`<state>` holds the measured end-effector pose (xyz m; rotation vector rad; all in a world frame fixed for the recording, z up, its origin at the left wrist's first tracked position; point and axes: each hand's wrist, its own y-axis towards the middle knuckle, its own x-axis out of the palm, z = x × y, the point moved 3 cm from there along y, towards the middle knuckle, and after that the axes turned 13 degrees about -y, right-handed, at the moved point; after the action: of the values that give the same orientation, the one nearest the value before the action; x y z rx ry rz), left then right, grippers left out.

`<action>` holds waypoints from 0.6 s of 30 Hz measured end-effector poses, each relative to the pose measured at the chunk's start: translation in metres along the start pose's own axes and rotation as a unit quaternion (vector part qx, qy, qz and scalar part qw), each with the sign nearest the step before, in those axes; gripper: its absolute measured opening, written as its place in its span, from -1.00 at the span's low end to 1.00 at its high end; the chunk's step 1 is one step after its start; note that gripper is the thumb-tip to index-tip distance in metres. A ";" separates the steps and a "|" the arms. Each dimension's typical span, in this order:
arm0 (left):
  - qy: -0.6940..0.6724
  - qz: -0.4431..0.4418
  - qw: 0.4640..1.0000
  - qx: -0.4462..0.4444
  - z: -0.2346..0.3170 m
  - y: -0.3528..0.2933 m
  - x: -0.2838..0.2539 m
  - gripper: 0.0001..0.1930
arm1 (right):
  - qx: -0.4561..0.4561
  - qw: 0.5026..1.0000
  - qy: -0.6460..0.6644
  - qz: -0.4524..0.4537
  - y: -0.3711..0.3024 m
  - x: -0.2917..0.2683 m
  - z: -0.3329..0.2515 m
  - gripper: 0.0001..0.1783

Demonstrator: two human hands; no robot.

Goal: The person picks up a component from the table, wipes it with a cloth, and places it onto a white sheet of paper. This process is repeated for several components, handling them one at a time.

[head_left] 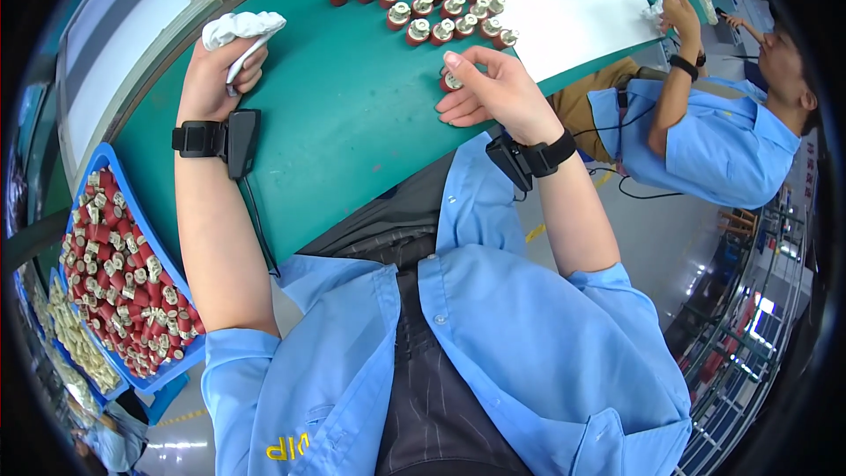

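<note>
My left hand (210,79) is closed in a fist round a crumpled white cloth (242,28), part of which hangs down past the fingers. Over the green table, my right hand (507,92) pinches a small red-based part (451,82) between thumb and fingers; most of that part is hidden by the hand. Beyond the right hand stands a group of similar parts (418,32), red at the base with pale metal tops, set upright on the table. Each wrist wears a black strap with a small black device.
A blue bin (106,159) heaped with red-and-metal parts stands left of my forearm, with another bin of pale pieces (77,335) beyond it. A white sheet (582,9) covers the table's far right. There a co-worker's hand (679,13) is raised near a white cloth.
</note>
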<state>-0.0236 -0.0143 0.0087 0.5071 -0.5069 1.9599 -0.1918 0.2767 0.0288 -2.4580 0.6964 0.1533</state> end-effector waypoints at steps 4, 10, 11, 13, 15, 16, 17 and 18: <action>0.024 -0.048 0.997 0.048 0.000 -0.006 0.015 -0.87 | -0.024 0.999 0.017 -0.014 -0.003 -0.002 0.004 -0.57; 0.387 -0.223 0.889 0.102 -0.023 -0.030 0.117 -0.89 | -0.060 0.997 -0.019 -0.054 -0.010 0.020 -0.004 -0.55; 0.490 -0.313 0.808 0.093 -0.033 -0.030 0.126 -0.87 | -0.070 0.995 -0.027 -0.060 -0.007 0.022 -0.003 -0.55; 0.520 -0.300 0.796 0.080 -0.044 -0.028 0.132 -0.87 | -0.087 0.993 -0.045 -0.072 -0.002 0.023 0.000 -0.55; 0.576 -0.260 0.772 0.069 -0.054 -0.027 0.133 -0.86 | -0.085 0.993 -0.038 -0.074 -0.001 0.021 0.002 -0.55; 0.575 -0.264 0.772 0.063 -0.054 -0.026 0.128 -0.86 | -0.089 0.992 -0.038 -0.076 -0.001 0.020 0.001 -0.55; 0.592 -0.223 0.770 0.074 -0.048 -0.021 0.116 -0.87 | -0.094 0.992 -0.038 -0.079 -0.002 0.020 0.000 -0.54; 0.609 -0.182 0.768 0.086 -0.040 -0.015 0.105 -0.89 | -0.091 0.992 -0.034 -0.079 -0.002 0.020 0.000 -0.54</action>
<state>-0.0575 0.0909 0.0355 -0.5719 0.5773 1.5434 -0.1741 0.2691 0.0249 -2.6553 0.4752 0.2485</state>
